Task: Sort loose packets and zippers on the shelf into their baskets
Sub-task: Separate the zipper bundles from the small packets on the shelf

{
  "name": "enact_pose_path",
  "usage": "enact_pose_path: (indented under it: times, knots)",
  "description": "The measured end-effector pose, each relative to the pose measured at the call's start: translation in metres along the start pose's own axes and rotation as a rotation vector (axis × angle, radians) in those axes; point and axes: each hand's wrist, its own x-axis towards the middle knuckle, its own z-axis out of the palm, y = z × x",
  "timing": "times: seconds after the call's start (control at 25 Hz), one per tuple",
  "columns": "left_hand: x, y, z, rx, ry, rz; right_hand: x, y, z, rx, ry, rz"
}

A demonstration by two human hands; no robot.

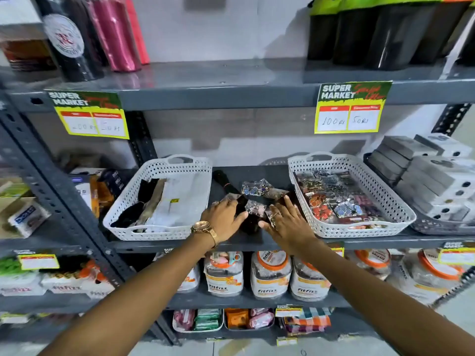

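- I stood at a gray shelf [257, 173] with two white baskets on it.
- My left hand [223, 219] lay flat on the shelf between the baskets, with a gold watch [203, 228] on its wrist.
- Its fingers [240, 216] were close together and pointed to 2 o'clock, and they touched a dark bundle [250, 222] that may have been zippers.
- A small clear packet [230, 198] peeked out at the top of my left hand; I could not tell if I held it.
- My right hand [288, 222] lay just to the right, at 3 o'clock from my left hand, with rings on it.
- Its fingers [289, 202] were spread a little and pointed to 11 o'clock, on top of the loose packets [254, 199].
- I could not tell if my right hand pinched anything.
- The loose packets sat in a small pile at 12 o'clock from my hands, with shiny blue and pink things inside.
- The left basket [123, 217] was at 9 o'clock and held black, tan and white zippers [151, 201].
- The right basket [401, 209] was at 3 o'clock and was full of packets [336, 199] like the loose ones.
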Motion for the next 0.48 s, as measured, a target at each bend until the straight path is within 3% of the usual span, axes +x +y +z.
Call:
enact_pose_path:
  times: [0.28, 0.48]
  knots:
    - [0.079, -0.013, 0.014, -0.034, -0.007, -0.044, 0.065, 0.002, 0.009, 0.099, -0.057, 0.273]
    - [0.123, -0.029, 0.026, -0.131, -0.167, -0.222, 0.073, -0.009, 0.014, 0.047, 0.039, 0.43]
